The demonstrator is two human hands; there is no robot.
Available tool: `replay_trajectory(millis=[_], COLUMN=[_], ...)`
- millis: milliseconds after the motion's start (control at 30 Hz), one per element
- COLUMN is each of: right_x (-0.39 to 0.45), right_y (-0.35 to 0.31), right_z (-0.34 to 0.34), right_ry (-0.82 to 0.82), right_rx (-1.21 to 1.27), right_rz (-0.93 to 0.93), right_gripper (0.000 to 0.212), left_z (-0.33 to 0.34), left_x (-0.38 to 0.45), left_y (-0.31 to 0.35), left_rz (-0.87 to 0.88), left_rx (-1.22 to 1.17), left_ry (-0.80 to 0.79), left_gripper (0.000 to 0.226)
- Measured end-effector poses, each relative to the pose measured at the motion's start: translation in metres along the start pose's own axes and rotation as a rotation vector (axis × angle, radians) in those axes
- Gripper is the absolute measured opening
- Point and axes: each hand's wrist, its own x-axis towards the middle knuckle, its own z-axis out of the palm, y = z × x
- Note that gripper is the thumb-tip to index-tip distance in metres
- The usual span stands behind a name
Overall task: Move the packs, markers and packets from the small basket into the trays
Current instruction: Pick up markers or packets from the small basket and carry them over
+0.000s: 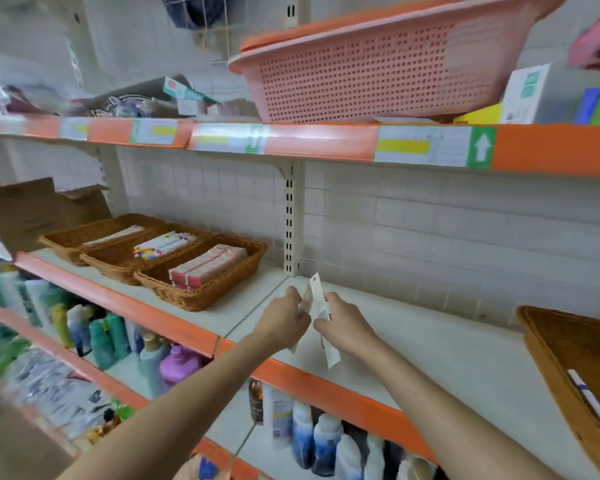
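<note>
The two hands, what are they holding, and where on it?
Thin white packets: the right hand grips them around the middle, and the left hand pinches them from the left side.

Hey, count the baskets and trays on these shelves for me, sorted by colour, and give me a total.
Brown wicker: 4, three trays side by side at left, one basket at right.
Pink plastic: 1, basket on the upper shelf.
Total: 5

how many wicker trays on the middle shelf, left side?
3, side by side: left tray, middle tray, right tray. A separate wicker basket sits far right.
</note>
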Motion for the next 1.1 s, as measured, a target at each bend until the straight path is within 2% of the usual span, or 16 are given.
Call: replay_trajectory(millis=[300, 533, 700, 800, 1100], right_x=[0.073, 0.135, 0.167, 0.182, 0.230], right_y=[-0.049, -0.070, -0.084, -0.092, -0.137], right_z=[0.030, 0.047, 0.056, 0.063, 0.095], right_ry=[-0.011, -0.023, -0.023, -0.038, -0.021], right_rx=[-0.009, 0.051, 0.056, 0.086, 0.044], right_rz=[-0.058, -0.135, -0.147, -0.149, -0.170], right_gripper=[0.044, 0.030, 0.034, 0.035, 0.041], left_z=[-0.035, -0.056, -0.063, -0.068, -0.105], left_x=[0.046, 0.097, 0.115, 0.126, 0.167], left_y=[-0.062, -0.095, -0.112, -0.122, -0.179], left_rz=[-0.048, -0.069, -0.076, -0.062, -0.078], left_rx=[-0.040, -0.104, -0.113, -0.091, -0.050], left_ry=[0.042, 0.070, 0.090, 0.105, 0.097], left_gripper=[0.032, 0.028, 0.045, 0.036, 0.030])
